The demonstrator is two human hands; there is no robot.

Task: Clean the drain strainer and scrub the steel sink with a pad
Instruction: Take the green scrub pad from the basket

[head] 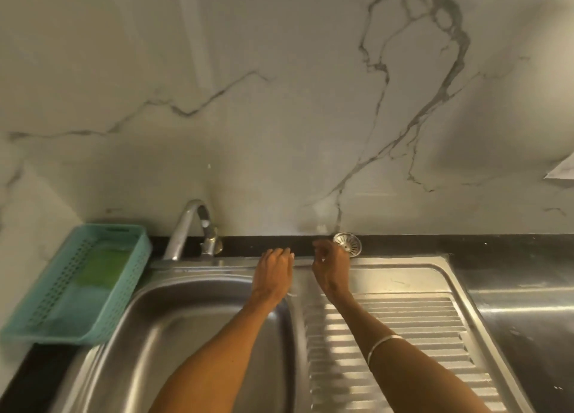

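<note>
The round steel drain strainer (pixel 348 242) lies on the black ledge behind the drainboard, against the wall. My right hand (pixel 330 268) hovers just in front and left of it, fingers loosely curled, knuckles overlapping its near edge, with nothing seen in its grasp. My left hand (pixel 273 269) hangs over the back rim of the steel sink (pixel 186 335), fingers relaxed and pointing down, holding nothing. A green scrub pad (pixel 102 266) lies inside the teal basket (pixel 31 322) left of the sink. The bowl's drain is hidden under my left forearm.
A curved steel tap (pixel 189 226) stands at the sink's back left corner. The ribbed drainboard (pixel 388 335) stretches right of the bowl, with a steel counter (pixel 528 313) beyond. A marble wall rises right behind the ledge.
</note>
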